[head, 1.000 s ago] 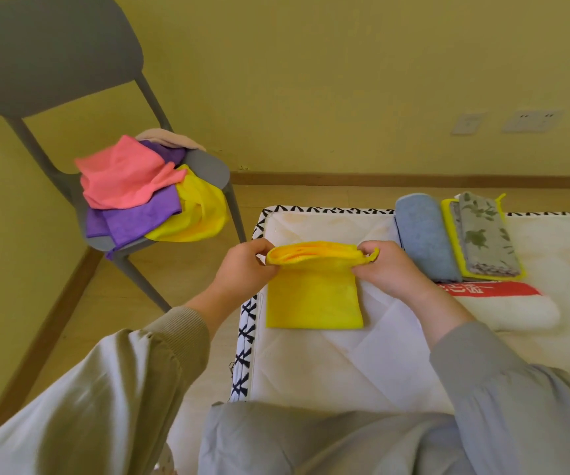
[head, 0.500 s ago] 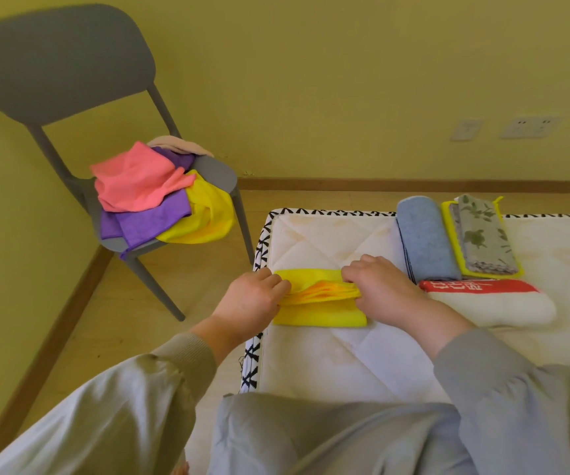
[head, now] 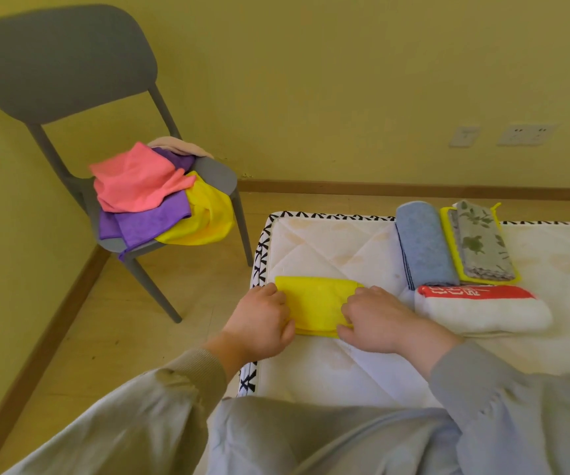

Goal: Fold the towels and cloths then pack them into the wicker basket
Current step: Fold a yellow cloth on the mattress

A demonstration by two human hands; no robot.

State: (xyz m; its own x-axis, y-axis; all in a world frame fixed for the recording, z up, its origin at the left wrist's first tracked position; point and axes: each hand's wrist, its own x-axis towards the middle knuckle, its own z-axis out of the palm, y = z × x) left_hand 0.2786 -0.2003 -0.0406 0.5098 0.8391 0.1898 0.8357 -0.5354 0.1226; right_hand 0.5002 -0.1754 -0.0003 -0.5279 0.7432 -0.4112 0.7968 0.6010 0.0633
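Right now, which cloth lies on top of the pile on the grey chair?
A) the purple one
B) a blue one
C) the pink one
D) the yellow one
C: the pink cloth lies over the purple cloth, with the loose yellow cloth beside them on the chair seat.

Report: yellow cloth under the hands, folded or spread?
Folded: the yellow cloth lies as a compact rectangle on the mattress, layered edges at its near side, left hand and right hand on its ends.
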